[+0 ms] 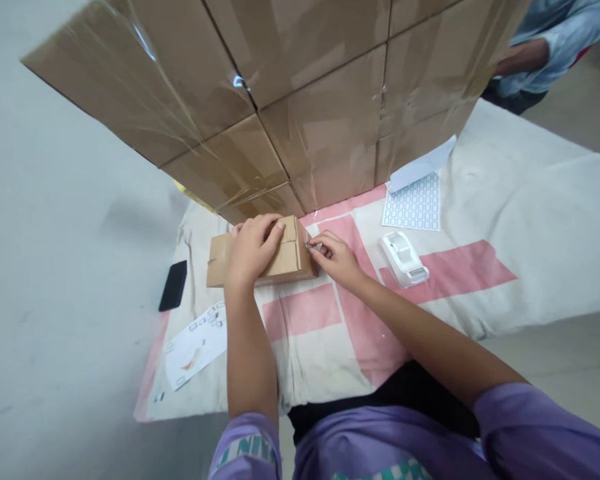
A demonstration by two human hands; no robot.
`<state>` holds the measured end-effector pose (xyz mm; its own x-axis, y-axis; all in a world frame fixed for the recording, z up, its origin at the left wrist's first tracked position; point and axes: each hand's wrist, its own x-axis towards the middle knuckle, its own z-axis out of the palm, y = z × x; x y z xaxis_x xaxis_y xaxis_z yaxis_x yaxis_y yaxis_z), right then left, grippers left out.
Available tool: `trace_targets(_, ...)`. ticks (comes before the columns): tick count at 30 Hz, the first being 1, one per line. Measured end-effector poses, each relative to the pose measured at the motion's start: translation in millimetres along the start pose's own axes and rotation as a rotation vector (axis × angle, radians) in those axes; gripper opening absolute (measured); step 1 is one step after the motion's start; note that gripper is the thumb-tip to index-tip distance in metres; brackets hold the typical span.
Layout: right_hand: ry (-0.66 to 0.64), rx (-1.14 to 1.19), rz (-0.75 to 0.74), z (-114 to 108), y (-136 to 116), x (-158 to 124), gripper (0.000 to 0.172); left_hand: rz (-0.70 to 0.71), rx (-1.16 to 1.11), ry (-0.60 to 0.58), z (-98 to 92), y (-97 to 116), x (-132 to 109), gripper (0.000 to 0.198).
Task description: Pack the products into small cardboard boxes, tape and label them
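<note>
A small closed cardboard box [285, 261] lies on the cloth in front of the stacked cartons. Over its top rests my left hand [254, 248], thumb on the upper face and fingers curled over the far side, gripping it. At the box's right end, my right hand [336, 259] is closed in a pinch, its fingertips touching or nearly touching the end face. Something small and shiny shows at those fingertips, too small to name. To the right of that hand sits a white tape dispenser [404, 260].
Large taped cartons [325, 133] form a wall at the back. A sticker sheet [413, 203] leans against them at right. A black phone [173, 287] and a paper with stickers [200, 343] lie at left. Another person's arm [527, 57] appears at upper right.
</note>
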<state>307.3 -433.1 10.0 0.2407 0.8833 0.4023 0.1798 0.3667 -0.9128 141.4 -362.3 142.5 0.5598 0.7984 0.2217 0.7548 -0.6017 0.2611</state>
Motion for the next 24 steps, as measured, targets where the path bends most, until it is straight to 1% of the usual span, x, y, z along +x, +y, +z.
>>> trace_targets(5, 0.022, -0.025, -0.049, 1.2, -2.5, -2.8, 0.007, 0.010, -0.007, 0.023, -1.2, -0.6, -6.2, 0.033)
trace_targets(7, 0.024, -0.025, -0.064, 0.3, -3.5, -2.8, 0.006, 0.016, -0.014, 0.014, -1.3, -1.7, -5.6, 0.034)
trace_targets(10, 0.037, -0.029, -0.094, -1.3, -4.5, -2.2, 0.015, 0.034, -0.042, -0.016, -1.6, -2.8, -2.9, 0.032)
trace_targets(13, 0.015, -0.010, -0.136, -2.6, -4.9, -1.9, 0.024, 0.055, -0.069, -0.037, -2.6, -2.8, -0.7, 0.032)
trace_targets(18, -0.031, -0.039, -0.207, -9.6, -8.9, -2.8, 0.022, 0.076, -0.090, -0.037, -4.9, -2.8, -1.1, 0.031)
trace_targets(19, -0.043, -0.058, -0.230, -11.9, -10.4, -2.8, 0.026, 0.079, -0.095, -0.033, -5.1, -3.2, -1.4, 0.031)
trace_targets(20, -0.064, -0.079, -0.253, -14.0, -12.1, -2.6, 0.036, 0.081, -0.101, -0.030, -5.0, -3.9, -1.6, 0.030)
trace_targets(21, -0.098, -0.102, -0.273, -15.7, -13.7, -2.0, 0.051, 0.082, -0.107, -0.028, -4.7, -4.8, -1.6, 0.030)
trace_targets(24, -0.261, -0.194, -0.282, -14.6, -18.3, 2.0, 0.105, 0.087, -0.126, -0.016, -2.8, -8.1, -0.3, 0.029)
